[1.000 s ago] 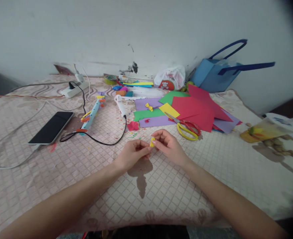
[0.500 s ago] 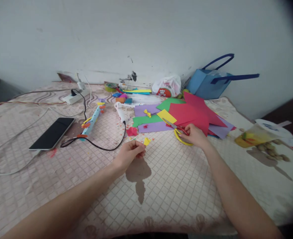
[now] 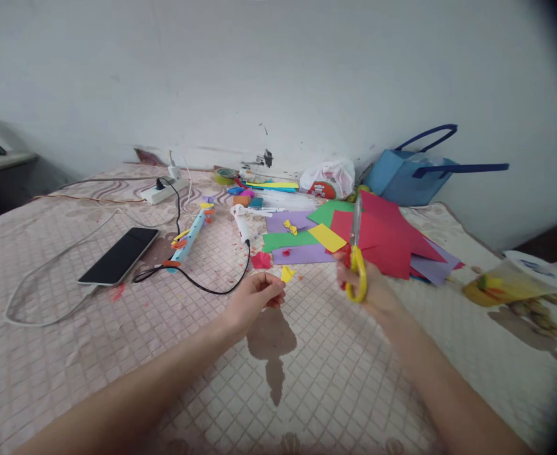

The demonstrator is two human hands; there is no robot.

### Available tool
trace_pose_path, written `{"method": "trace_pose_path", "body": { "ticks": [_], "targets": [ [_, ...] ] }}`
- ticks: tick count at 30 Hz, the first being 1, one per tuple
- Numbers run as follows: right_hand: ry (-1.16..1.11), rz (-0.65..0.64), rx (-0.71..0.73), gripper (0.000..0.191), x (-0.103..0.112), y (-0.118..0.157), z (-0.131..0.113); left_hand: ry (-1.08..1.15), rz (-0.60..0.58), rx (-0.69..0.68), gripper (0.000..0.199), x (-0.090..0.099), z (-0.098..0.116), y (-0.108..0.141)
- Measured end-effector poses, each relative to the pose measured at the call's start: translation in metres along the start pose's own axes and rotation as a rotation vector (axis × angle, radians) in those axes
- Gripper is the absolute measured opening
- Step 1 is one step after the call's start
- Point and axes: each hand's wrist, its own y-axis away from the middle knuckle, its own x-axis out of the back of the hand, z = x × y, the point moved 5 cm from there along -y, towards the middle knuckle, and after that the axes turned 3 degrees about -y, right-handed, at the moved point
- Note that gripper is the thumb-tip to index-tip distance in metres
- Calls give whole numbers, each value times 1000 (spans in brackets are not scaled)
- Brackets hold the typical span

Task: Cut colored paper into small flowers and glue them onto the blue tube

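Between the thumb and fingers of my left hand (image 3: 258,296) is a small cut piece of yellow paper (image 3: 287,273), held above the tablecloth. My right hand (image 3: 366,284) is closed on a pair of scissors (image 3: 357,265) with yellow and red handles, raised so that the blades point away from me. Beyond the hands lie a yellow paper rectangle (image 3: 326,237), a small yellow paper bow (image 3: 290,227), purple and green paper strips and large red sheets (image 3: 383,234). A crumpled red paper piece (image 3: 261,260) rests beyond my left hand.
A white glue gun (image 3: 242,224) with a black cord lies at the middle. Leftward are a light blue strip (image 3: 189,237), a phone (image 3: 119,256) on a cable and a power strip (image 3: 165,189). To the right stand a blue bag (image 3: 404,177) and a tilted plastic cup (image 3: 506,281).
My right hand has lifted the scissors off the papers and turned them upright, closer to me. My left hand keeps the yellow piece. The whole view has shifted slightly.
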Motion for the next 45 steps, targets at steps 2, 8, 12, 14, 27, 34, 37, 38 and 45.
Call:
{"method": "trace_pose_path", "body": {
  "ticks": [2, 8, 12, 14, 27, 34, 37, 38, 45],
  "targets": [
    [-147, -52, -16, 31, -36, 12, 0, -48, -13, -22, 21, -6, 1, 1],
    [-256, -118, -54, 34, -74, 28, 4, -173, -84, -111, 19, -24, 3, -2],
    [-261, -102, -38, 34, -69, 28, 1, -295, -70, -165, 19, -27, 8, -7],
    [-236, -82, -27, 34, -66, 28, -2, -314, -85, -184, 18, -29, 13, -9],
    [235, -401, -41, 31, -72, 48, -16, 88, 52, -234, 21, -21, 56, -6],
    [299, -394, -29, 27, -82, 55, -24, 189, 101, -322, 16, -16, 62, -2],
    [354, -377, 26, 25, -82, 55, -26, 232, 121, -339, 16, -15, 64, -1],
    [373, -370, 39, 24, -82, 55, -27, 242, 127, -346, 16, -14, 64, 0],
    [423, -364, 75, 18, -85, 56, -26, 214, 115, -347, 17, -13, 59, -2]
  ]
}}
